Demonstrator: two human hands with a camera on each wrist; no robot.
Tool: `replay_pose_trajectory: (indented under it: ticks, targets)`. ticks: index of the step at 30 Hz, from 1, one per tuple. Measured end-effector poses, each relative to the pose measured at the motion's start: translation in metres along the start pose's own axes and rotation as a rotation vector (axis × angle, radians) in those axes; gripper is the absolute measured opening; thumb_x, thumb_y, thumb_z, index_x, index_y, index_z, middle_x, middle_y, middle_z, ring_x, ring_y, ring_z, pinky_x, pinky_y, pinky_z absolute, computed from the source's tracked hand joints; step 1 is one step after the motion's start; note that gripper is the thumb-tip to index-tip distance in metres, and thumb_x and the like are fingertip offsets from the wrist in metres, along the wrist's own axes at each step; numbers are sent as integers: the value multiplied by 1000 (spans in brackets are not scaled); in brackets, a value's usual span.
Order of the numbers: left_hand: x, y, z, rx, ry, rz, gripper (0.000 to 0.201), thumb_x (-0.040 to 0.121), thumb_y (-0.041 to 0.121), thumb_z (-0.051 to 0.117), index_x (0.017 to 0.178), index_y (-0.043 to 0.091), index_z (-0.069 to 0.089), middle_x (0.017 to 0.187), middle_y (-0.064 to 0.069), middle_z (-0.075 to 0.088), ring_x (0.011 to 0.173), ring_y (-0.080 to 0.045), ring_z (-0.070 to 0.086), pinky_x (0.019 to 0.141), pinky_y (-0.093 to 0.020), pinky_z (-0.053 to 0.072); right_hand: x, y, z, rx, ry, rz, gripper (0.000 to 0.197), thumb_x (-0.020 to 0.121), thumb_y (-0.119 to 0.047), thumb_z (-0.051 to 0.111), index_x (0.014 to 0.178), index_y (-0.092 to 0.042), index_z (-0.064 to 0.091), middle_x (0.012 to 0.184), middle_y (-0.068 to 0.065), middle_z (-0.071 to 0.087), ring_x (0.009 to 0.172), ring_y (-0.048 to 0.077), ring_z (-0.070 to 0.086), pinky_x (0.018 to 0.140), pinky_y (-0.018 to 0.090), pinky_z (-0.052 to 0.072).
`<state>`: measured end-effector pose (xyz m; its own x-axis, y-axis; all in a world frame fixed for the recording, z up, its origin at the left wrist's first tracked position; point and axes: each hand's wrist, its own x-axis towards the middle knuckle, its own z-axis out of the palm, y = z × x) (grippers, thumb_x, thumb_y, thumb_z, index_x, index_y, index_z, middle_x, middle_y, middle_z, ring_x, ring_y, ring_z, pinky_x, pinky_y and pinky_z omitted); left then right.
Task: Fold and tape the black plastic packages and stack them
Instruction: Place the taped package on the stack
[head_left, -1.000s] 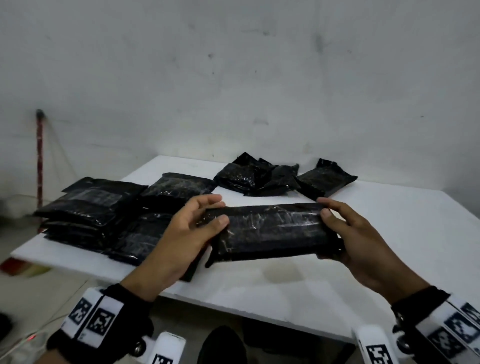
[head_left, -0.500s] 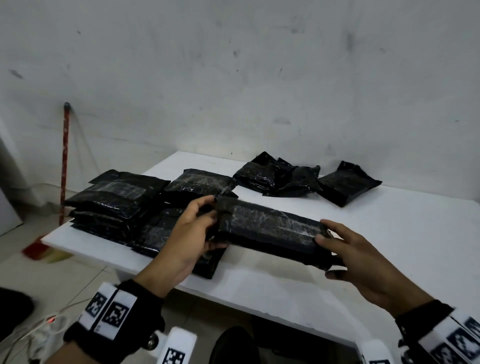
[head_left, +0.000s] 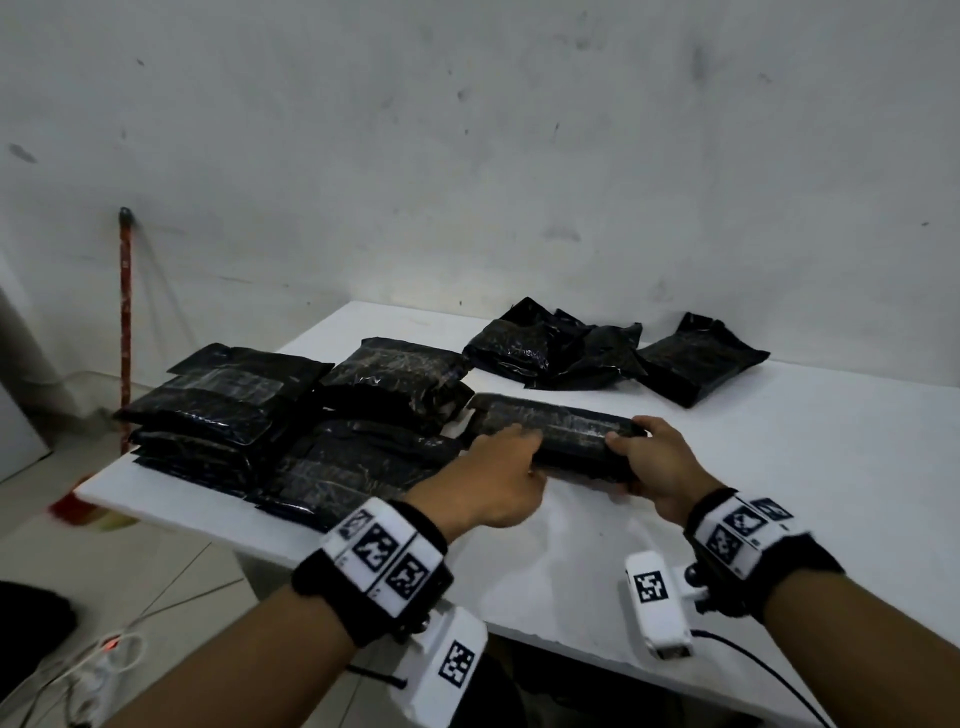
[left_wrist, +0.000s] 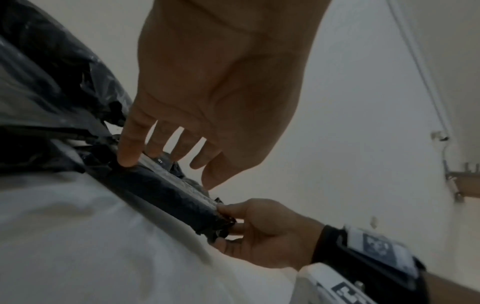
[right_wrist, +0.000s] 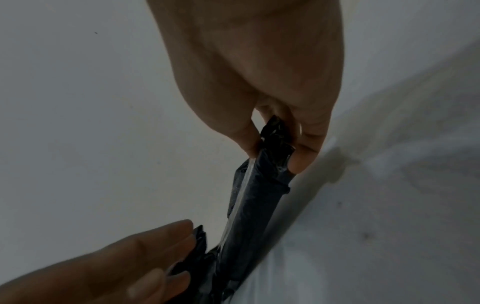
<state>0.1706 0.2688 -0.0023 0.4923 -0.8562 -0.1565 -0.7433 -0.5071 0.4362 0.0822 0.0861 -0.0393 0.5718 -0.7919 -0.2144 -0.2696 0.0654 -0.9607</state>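
A folded black package (head_left: 556, 436), sealed with clear tape along its top, lies long and narrow on the white table (head_left: 779, 493), just right of the piled packages. My left hand (head_left: 504, 467) rests on its left end with straight fingers; in the left wrist view one fingertip (left_wrist: 127, 160) presses on the package (left_wrist: 166, 191). My right hand (head_left: 644, 457) grips the right end. The right wrist view shows that hand (right_wrist: 276, 156) pinching the crumpled end of the package (right_wrist: 254, 205) between thumb and fingers.
A pile of taped black packages (head_left: 223, 410) fills the table's left corner, with one more (head_left: 395, 379) behind. Loose, unfolded black bags (head_left: 550, 348) (head_left: 701, 358) lie at the back. A red broom handle (head_left: 124, 322) leans on the wall; a power strip (head_left: 104, 654) lies on the floor.
The package was held up in the air between both hands; it has come down onto the table and moved left toward the pile. My left fingers have flattened onto it.
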Motion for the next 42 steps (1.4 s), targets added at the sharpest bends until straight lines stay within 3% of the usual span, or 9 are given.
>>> replay_pose_trajectory:
  ticks: [3,6,9,12,14,17,26,38,42]
  targets:
    - [17,-4,14,86,-79,-90,65,107,23,41,163,17,7,171,-7,-4,156,-36,2,124,-53,18,4,6,6,-62,-14,19,25,99,-10,60,122,-8,48,104,12,57,79,32,63,63,47,57]
    - [28,-10,20,118,-103,-137,65,108,24,38,163,19,5,171,-7,-8,156,-37,-5,123,-55,14,4,7,9,-158,-60,32,23,100,-18,59,119,-7,52,114,19,62,82,33,64,71,51,60]
    - [33,-16,23,137,-118,-163,61,108,33,38,163,20,13,171,-10,-2,155,-41,7,123,-53,16,0,1,5,-319,-130,28,47,99,-25,60,140,-13,40,122,12,60,87,28,64,65,40,55]
    - [35,-15,24,147,-105,-175,60,107,39,41,160,19,23,169,-10,9,153,-40,18,121,-51,24,-1,-1,-5,-488,-130,-46,72,97,-29,61,157,-20,22,145,8,47,119,26,51,96,38,46]
    - [35,-13,23,165,-98,-196,57,106,39,43,157,17,30,166,-10,18,150,-42,21,118,-51,27,-2,1,-9,-681,-124,-151,61,98,-29,57,154,-21,34,157,8,39,140,28,39,116,42,32]
    - [36,-13,23,178,-85,-219,55,105,40,45,153,16,36,164,-10,22,149,-41,22,115,-50,32,-7,6,-8,-902,-222,-252,36,102,-20,46,137,-19,54,139,8,56,126,29,51,109,39,36]
    - [39,-19,27,186,-49,-225,58,102,41,51,153,18,36,165,-10,23,148,-40,23,114,-49,33,5,13,-2,-980,-260,-256,39,105,-23,37,144,-22,44,147,4,48,132,36,44,113,43,32]
    - [46,-21,28,93,-4,-198,58,100,39,53,151,18,39,158,-10,31,145,-33,36,115,-47,37,-8,5,-13,-713,-203,-258,41,101,-15,49,141,-23,53,141,2,56,132,27,49,118,41,25]
    - [42,1,17,-31,110,-84,57,97,31,57,150,20,38,153,-9,33,133,-31,48,110,-45,44,-10,0,-31,-589,-123,-210,39,97,-24,59,136,-27,57,136,3,59,125,24,53,111,38,38]
